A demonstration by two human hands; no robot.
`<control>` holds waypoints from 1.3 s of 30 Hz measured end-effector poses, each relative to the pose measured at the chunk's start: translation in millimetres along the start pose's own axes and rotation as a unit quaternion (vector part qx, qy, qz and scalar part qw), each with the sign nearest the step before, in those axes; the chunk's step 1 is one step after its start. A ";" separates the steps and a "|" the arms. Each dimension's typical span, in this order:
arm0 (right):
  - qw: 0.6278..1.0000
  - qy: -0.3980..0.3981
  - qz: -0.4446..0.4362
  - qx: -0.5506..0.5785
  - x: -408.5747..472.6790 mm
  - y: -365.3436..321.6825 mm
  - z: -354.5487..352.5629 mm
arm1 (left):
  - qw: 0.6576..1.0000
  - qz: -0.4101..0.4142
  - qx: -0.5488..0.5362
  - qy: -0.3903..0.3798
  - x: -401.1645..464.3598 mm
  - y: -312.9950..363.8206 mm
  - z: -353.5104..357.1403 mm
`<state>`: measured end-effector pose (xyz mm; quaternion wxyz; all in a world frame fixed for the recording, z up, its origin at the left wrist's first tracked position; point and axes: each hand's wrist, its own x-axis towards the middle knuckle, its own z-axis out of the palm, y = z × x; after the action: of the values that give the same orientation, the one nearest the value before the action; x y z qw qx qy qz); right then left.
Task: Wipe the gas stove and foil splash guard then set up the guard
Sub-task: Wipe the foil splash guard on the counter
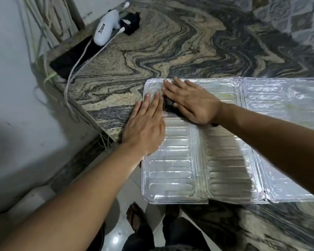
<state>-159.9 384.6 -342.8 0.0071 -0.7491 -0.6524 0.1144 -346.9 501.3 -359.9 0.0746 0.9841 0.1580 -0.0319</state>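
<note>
The silver foil splash guard (198, 160) lies flat and unfolded on the marbled stone counter (170, 51), its near-left panel sticking out past the counter's edge. My left hand (145, 127) rests flat on the guard's left edge, fingers straight and together. My right hand (192, 102) presses palm-down on a dark cloth (169, 106) on the guard's upper left panel; only a small part of the cloth shows under the palm. No gas stove is in view.
A white device (106, 28) with white cables (76, 69), a black phone-like slab (71, 60) and a small black object (130, 23) sit at the counter's far left corner by the wall. Below the overhang are tiled floor and my sandalled feet (136, 214).
</note>
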 end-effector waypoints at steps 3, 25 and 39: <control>0.999 0.008 0.037 0.003 18.1 10.4 -7.2 | 1.000 -0.009 0.003 0.000 0.8 0.9 -0.9; 0.993 0.025 0.115 0.003 -153.5 -107.2 43.3 | 1.000 -0.008 0.006 -0.015 0.4 4.3 -7.0; 1.000 -0.005 0.028 -0.010 -186.4 -81.3 43.4 | 0.997 -0.050 -0.059 0.003 -21.2 81.4 -4.6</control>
<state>-269.9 208.2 -341.9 -0.0072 -0.7665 -0.6323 0.1121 -341.1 419.1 -342.4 0.1306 0.9689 0.2088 -0.0234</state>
